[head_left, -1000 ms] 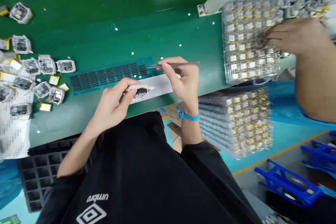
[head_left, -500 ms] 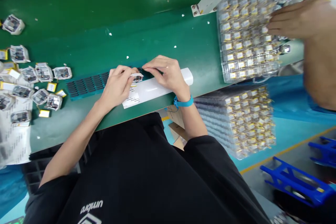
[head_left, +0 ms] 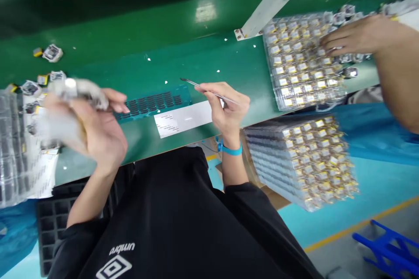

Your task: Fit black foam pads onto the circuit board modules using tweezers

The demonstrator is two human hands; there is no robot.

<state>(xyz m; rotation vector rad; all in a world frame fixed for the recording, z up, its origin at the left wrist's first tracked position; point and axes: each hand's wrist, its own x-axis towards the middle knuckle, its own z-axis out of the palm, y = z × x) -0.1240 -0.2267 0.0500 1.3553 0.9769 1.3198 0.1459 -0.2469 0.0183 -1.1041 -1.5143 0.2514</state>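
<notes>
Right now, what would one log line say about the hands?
right hand: holds tweezers | left hand: at blurred white part, grip unclear | between hands: teal sheet of black strips

Green tabletop (head_left: 196, 59), teal sheet (head_left: 186, 95) at nine o'clock patterned with rows of black strips (head_left: 152, 103), white label strip (head_left: 191, 117) with black print, blue wristband (head_left: 231, 151), black shirt (head_left: 173, 213) at six with white logo (head_left: 114, 267), clear tray (head_left: 273, 89) at two gridded yellow and white, cyan floor (head_left: 379, 176) banded yellow at four

1 head view — faces forward, down | green table (head_left: 196, 59) close below
</notes>
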